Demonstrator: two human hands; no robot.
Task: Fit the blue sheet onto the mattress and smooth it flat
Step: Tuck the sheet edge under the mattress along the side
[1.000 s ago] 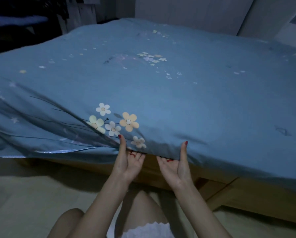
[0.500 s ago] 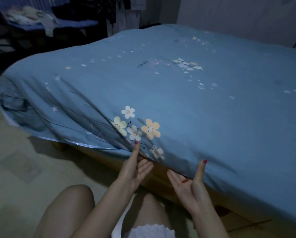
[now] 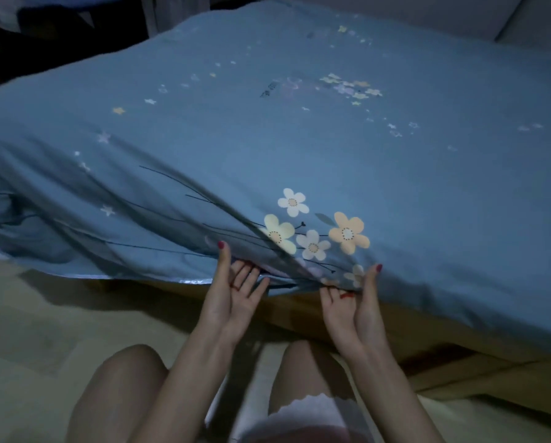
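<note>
1. Dim bedroom: one bed fills the view, its wooden frame (image 3: 459,372) showing under the near side, pale floor (image 3: 28,314) at the left.
2. One blue sheet (image 3: 299,148) lies over the mattress; the top is mostly flat, but at the left the cloth bunches into slanted folds and the hem (image 3: 159,278) hangs loose past the edge.
3. Left hand (image 3: 232,298): palm up, thumb raised against the sheet's side, fingers reaching under the hem. It seems to pinch the cloth between thumb and fingers, though the fingertips are partly hidden.
4. Four big printed flowers (image 3: 312,228) sit just above and between the hands, with a fifth partly hidden by the right hand.
5. Right hand (image 3: 354,302): palm up, thumb against the sheet, fingers curled round the hem, gripping it.
6. Half a second ago the right hand hung open below the edge; now both hands have the hem. I judge the tucking of this near side is under way, with the left corner yet to be fitted.
7. Count: two hands, one sheet, one bed.
</note>
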